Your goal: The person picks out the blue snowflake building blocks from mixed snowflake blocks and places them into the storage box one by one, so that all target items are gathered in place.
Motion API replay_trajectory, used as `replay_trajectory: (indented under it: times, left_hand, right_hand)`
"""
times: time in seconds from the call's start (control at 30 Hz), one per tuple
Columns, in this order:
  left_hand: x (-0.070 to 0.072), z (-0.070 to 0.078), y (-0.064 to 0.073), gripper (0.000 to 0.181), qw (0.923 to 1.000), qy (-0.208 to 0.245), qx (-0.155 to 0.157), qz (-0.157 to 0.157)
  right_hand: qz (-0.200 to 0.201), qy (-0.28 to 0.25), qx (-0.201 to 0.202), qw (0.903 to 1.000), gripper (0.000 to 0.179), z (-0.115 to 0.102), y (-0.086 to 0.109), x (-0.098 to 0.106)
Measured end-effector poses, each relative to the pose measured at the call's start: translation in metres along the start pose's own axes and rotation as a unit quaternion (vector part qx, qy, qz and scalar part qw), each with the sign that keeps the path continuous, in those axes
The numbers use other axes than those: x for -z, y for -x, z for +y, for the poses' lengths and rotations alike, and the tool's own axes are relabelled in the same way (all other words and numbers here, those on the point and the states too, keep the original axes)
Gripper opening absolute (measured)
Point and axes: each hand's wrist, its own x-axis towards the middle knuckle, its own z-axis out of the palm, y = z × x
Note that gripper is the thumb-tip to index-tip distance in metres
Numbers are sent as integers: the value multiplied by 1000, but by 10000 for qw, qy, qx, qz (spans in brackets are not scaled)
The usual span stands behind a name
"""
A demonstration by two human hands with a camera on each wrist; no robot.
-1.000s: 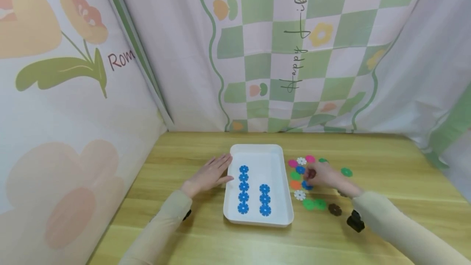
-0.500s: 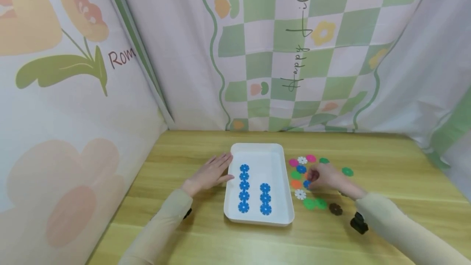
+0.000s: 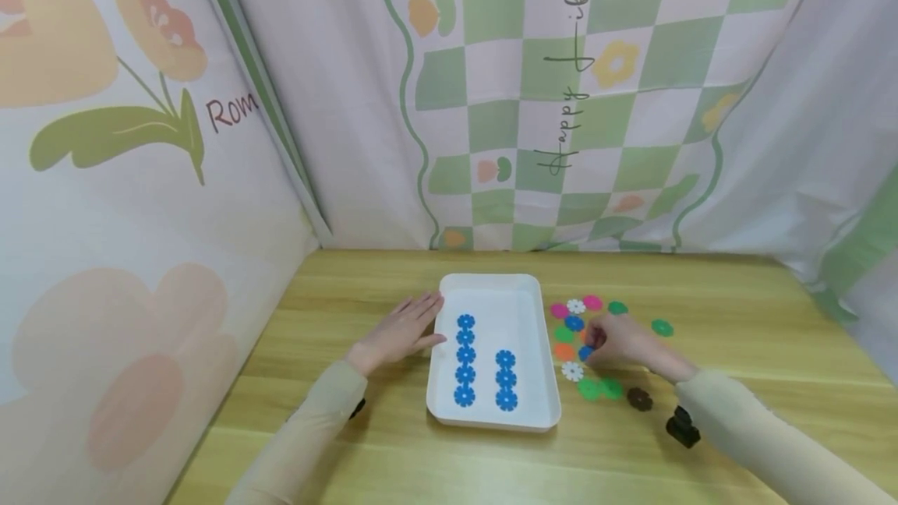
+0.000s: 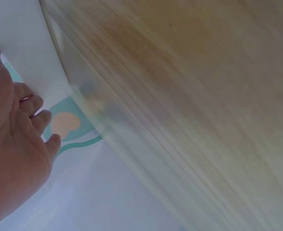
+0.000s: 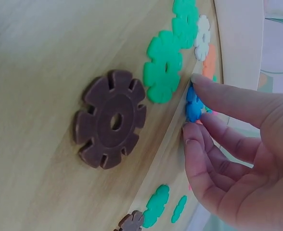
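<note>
My left hand (image 3: 400, 332) rests with fairly straight fingers at the left rim of the white tray (image 3: 491, 421); its palm and curved fingers show in the left wrist view. Inside the tray, blue notched discs stand in two columns: a longer left column (image 3: 465, 354) and a shorter right column (image 3: 506, 379). To the right of the tray, my right hand (image 3: 620, 341) pinches a blue notched disc (image 5: 193, 103) low at the table among loose discs. Thumb and fingertips sit at opposite edges of this disc, partly covering it.
Loose notched discs lie around the right hand: a brown disc (image 3: 640, 399), green discs (image 3: 610, 389), white discs (image 3: 572, 371), an orange disc (image 3: 564, 351), pink discs (image 3: 559, 311) and another blue disc (image 3: 574, 323). A curtain (image 3: 505, 139) hangs behind the table.
The right fingers have shifted slightly and closed over the blue disc, covering more of it; an orange disc now shows beside the fingers. The left hand and the tray's discs stay as they were.
</note>
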Motion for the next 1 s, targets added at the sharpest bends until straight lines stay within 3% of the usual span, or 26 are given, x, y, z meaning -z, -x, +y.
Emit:
replay_trajectory:
  times: [0.27, 0.5, 0.67, 0.77, 1.0]
  left_hand:
    - [0, 1, 1, 76, 10000, 8, 20, 10]
    - [0, 0, 2, 76, 10000, 55, -2, 15]
    - [0, 1, 1, 76, 10000, 89, 23, 12]
    - [1, 2, 2, 76, 9999, 115, 35, 4]
    - [0, 1, 1, 76, 10000, 46, 1, 49]
  right_hand:
    - [79, -303, 118, 9994, 28, 0, 3, -1]
    - [33, -745, 334, 9967, 13, 6, 2, 1]
    - [116, -550, 681, 9961, 6, 6, -2, 6]
    - [194, -492, 911, 9944, 4, 2, -4, 11]
    - [302, -698, 951, 9926, 4, -20, -11, 25]
